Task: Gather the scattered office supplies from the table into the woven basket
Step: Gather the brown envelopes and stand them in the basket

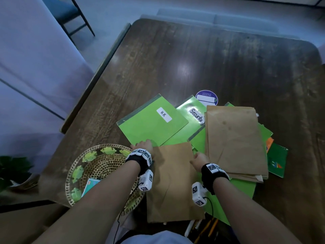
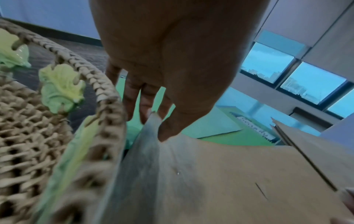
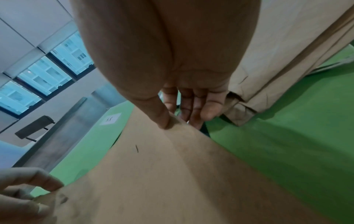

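We see a dark wood bench [image 1: 219, 55] w/ rounded corners, glossy, in an office-type room; windows [image 2: 291, 75] run along the far wall, and a dark chair [image 1: 70, 13] stands off the far-left corner. The woven basket [image 1: 98, 162] sits at the near-left of the bench, green leaf shapes round its rim, a teal card inside. Both hands hold one brown envelope [image 1: 172, 182] just right of the basket, by its far corners: left hand [image 1: 143, 144] pinches the far-left corner, thumb on top, fingers [image 2: 132, 98] curled under; right hand [image 1: 199, 160] pinches the far-right corner, thumb pressed on top, fingers [image 3: 193, 104] beneath. The envelope bows slightly btwn them and overlaps a spread of green folders. One folder [image 1: 151, 120] reads "H.R", the next folder [image 1: 191, 111] "Security". A stack of brown envelopes [image 1: 233, 140] lies right of it; a round purple sticker [image 1: 206, 97] beyond, text too small to read.
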Demonstrator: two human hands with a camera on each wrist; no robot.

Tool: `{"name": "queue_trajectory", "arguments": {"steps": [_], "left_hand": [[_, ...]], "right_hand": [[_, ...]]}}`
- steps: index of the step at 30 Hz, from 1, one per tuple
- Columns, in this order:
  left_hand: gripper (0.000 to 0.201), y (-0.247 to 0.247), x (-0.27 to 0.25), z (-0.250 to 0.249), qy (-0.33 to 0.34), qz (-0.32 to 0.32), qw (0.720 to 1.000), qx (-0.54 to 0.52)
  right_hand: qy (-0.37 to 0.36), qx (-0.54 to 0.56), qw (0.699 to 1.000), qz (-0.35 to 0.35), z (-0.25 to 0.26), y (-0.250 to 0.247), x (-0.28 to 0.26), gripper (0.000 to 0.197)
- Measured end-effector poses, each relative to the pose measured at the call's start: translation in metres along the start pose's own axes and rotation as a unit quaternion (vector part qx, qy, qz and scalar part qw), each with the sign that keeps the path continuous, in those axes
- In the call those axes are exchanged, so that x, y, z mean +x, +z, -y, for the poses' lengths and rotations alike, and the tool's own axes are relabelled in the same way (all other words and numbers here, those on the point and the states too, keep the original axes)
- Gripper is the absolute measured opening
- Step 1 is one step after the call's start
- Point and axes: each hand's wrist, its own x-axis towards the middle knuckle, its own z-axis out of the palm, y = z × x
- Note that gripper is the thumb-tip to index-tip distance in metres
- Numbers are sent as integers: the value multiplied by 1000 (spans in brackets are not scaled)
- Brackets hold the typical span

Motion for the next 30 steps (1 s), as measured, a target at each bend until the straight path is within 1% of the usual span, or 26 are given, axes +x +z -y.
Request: {"name": "queue_trajectory", "arguments": {"steps": [2,3,5,7,10,12,14,16,18,20,22,25,27,30], "left_hand": [[29,-6,3,-3,25,-28,998,-56],[33,-8,5,-4,36,-38,994,-101],[46,-14,5,-9,55,-52,978,-193],[57,-20,2,-14,53,-55,962,-263],[65,-20,-2,-24,39,-23,940,-338],[69,-12,2,-32,53,14,922,-384],[60,-2,5,-43,72,42,906,-415],[46,3,5,-58,104,52,894,-433],[37,0,-5,-77,135,31,897,-419],[30,-8,-15,-97,156,7,904,-398],[21,-13,-17,-118,165,-19,911,-378],[20,-23,-15,-147,166,-50,913,-370],[20,-29,-13,-167,167,-59,910,-374],[24,-36,-11,-196,167,-57,897,-405]], "right_hand": [[-11,40,999,-30,0,-5,3,7],[-17,66,997,-47,1,-9,5,9],[-25,113,991,-72,0,-19,8,23],[-36,150,985,-83,-1,-33,7,27],[-58,211,969,-112,-13,-53,12,15],[-62,249,958,-131,-26,-63,18,7],[-60,285,946,-141,-40,-74,23,9],[-53,313,937,-147,-44,-88,17,9],[-45,320,933,-155,-51,-101,12,6],[-39,326,930,-166,-58,-116,6,9],[-34,320,933,-163,-68,-130,5,17],[-45,293,942,-157,-86,-151,6,39],[-53,263,950,-159,-97,-166,7,49],[-50,217,959,-175,-113,-186,13,49]]}}
